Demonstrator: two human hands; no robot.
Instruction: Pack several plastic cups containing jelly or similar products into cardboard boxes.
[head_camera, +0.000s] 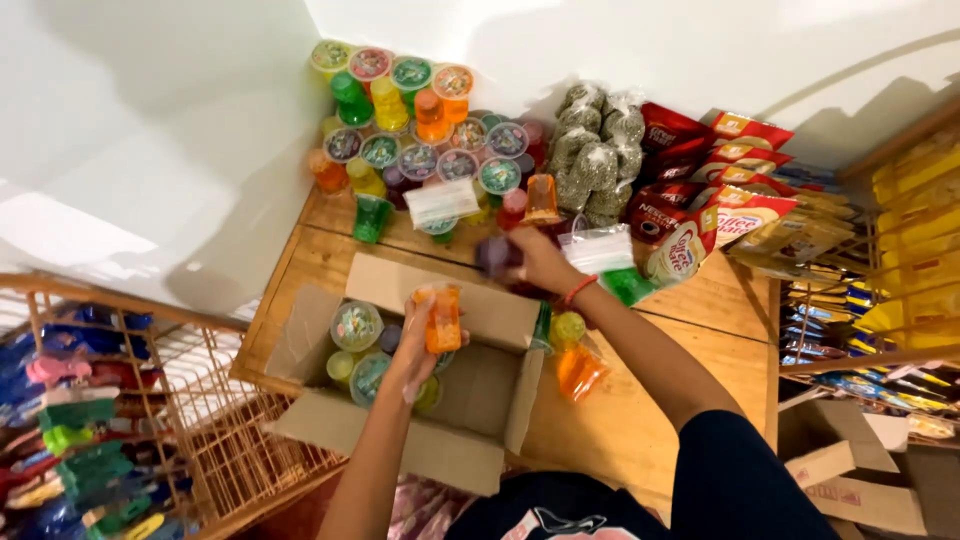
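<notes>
My left hand (418, 340) holds an orange plastic cup (442, 320) over the open cardboard box (470, 440), which contains several more colourful sealed cups (357, 326). Further out over the wooden shelf, my right hand (535, 262) grips a purple cup (496, 256); a red band circles that wrist. A stack of sealed cups in green, yellow, orange and purple (420, 130) stands against the white wall at the back of the shelf. Loose cups, a green one (630, 286), a yellow one (568, 328) and an orange one (578, 370), lie on the shelf near my right arm.
Clear bags of greenish grains (598, 150) sit beside red and yellow packets (720, 190) at the back right. A wire rack of wrapped items (70, 420) stands at the left. Shelves with yellow packets (910, 200) and cardboard boxes (860, 470) fill the right.
</notes>
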